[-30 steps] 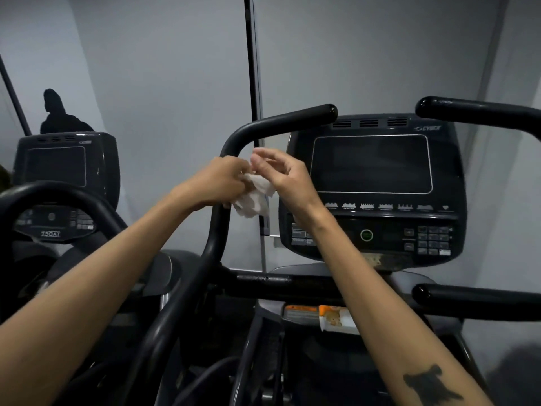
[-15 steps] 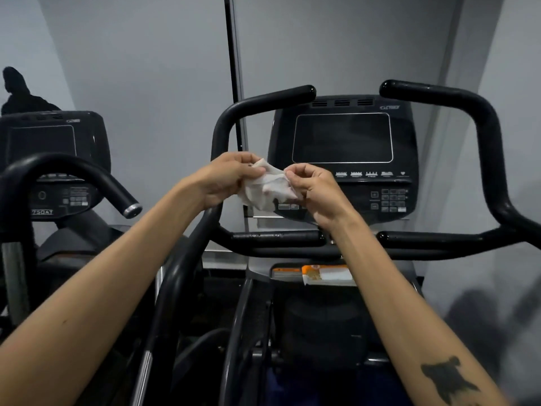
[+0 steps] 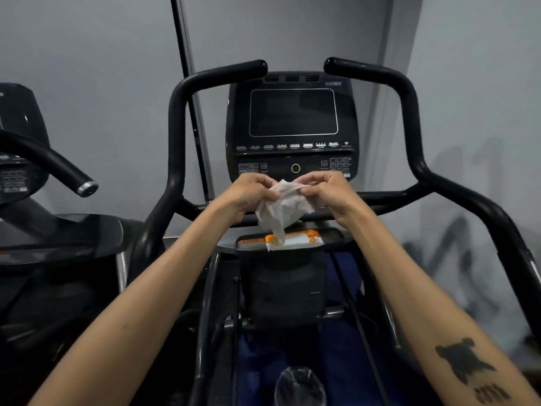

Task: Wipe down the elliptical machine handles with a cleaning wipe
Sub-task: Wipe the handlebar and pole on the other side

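Note:
A crumpled white cleaning wipe (image 3: 282, 208) hangs between my two hands in front of the elliptical's console. My left hand (image 3: 253, 191) pinches its left edge and my right hand (image 3: 328, 190) pinches its right edge, both held in the air between the handles. The black left handle (image 3: 187, 95) curves up on the left of the console. On the right rises the black right handle (image 3: 405, 95). Neither hand touches a handle.
The dark console (image 3: 292, 127) stands straight ahead, with an orange-and-white wipe packet (image 3: 295, 241) on the tray (image 3: 336, 237) below it. A second machine (image 3: 23, 148) with a black handle (image 3: 58, 168) stands at the left. Grey walls lie behind.
Both hands have come away from the left handle and moved right to the middle, below the console. The wipe is now pulled wider between them. My view has shifted to centre the machine.

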